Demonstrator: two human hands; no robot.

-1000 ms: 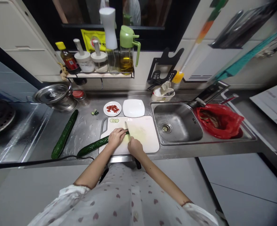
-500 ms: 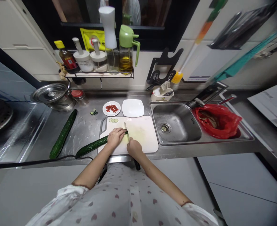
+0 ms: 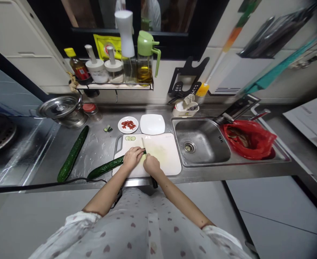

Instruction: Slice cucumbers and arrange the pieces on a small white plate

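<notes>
My left hand (image 3: pixel 132 157) is closed over a cucumber (image 3: pixel 106 168) that lies slantwise, its right end on a white cutting board (image 3: pixel 166 158) and its left end on the counter. In my right hand (image 3: pixel 151 166) is a kitchen knife (image 3: pixel 143 144), its dark handle sticking out below the fist and its blade upright against the cucumber's cut end. Several thin cucumber slices (image 3: pixel 130 138) lie at the board's upper left. Beyond the board stand a white plate with chopped red pieces (image 3: pixel 119 128) and a square white plate (image 3: pixel 152 125).
A second cucumber (image 3: pixel 73 154) lies on the left of the counter, with small cucumber ends (image 3: pixel 108 128) nearby. A lidded steel pot (image 3: pixel 62 111) and a red-lidded jar (image 3: pixel 93 112) stand behind. On the right are the sink (image 3: pixel 201 144) and a red plastic bag (image 3: pixel 255 144).
My right hand has shifted slightly up and to the left with the knife. My left hand stays on the cucumber, almost unmoved.
</notes>
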